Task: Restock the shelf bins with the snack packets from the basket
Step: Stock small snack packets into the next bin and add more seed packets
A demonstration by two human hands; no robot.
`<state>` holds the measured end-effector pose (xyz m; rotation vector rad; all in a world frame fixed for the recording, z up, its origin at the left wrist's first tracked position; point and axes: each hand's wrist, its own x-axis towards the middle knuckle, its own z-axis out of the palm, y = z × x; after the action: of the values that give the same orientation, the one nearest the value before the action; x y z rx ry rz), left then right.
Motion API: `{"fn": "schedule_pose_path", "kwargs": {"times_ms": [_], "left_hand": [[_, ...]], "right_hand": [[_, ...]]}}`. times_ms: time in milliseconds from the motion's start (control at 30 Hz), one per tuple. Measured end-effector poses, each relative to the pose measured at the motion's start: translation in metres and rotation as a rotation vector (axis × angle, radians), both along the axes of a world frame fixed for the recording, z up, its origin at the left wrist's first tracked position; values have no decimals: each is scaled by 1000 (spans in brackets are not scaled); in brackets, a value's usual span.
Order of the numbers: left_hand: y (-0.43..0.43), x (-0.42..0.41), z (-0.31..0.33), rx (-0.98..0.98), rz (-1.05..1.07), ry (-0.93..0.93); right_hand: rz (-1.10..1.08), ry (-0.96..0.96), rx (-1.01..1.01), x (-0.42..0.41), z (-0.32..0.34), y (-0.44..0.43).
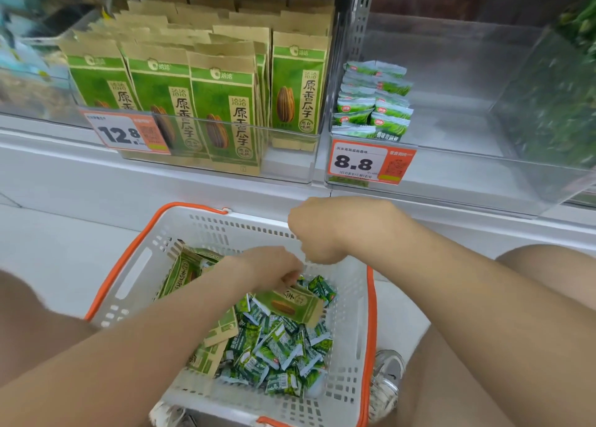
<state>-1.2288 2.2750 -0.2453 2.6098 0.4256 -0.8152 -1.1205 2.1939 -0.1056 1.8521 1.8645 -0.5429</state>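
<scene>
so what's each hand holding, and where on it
The left hand pinches a green seed bag by its upper edge. The right hand is curled over the basket; its fingers are hidden, so cannot tell.

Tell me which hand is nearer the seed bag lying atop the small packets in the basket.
Left. The left hand pinches the top edge of the seed bag inside the basket; the right hand sits above it by the far rim, apart.
</scene>
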Motion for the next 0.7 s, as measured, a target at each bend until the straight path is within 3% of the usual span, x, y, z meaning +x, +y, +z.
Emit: {"fn": "schedule_pose_path", "kwargs": {"times_ms": [200,300,367,533,600,700], "left_hand": [[6,-6,69,-174,183,-273],[9,-17,102,-217,212,-491],[8,-24,123,-277,295,-647],[7,-38,160,-431,771,-1142],[3,-36,169,-450,890,-1273],[-6,-31,179,-663,1038,-1323]], "right_hand": [[-60,-15,-22,11,22,-12],[-88,37,96,9,29,-18],[-122,129,263,6,33,-20],[-325,324,818,3,42,-18],[-426,329,1018,2,47,-16],[-569,310,1233,2,57,-16]]}}
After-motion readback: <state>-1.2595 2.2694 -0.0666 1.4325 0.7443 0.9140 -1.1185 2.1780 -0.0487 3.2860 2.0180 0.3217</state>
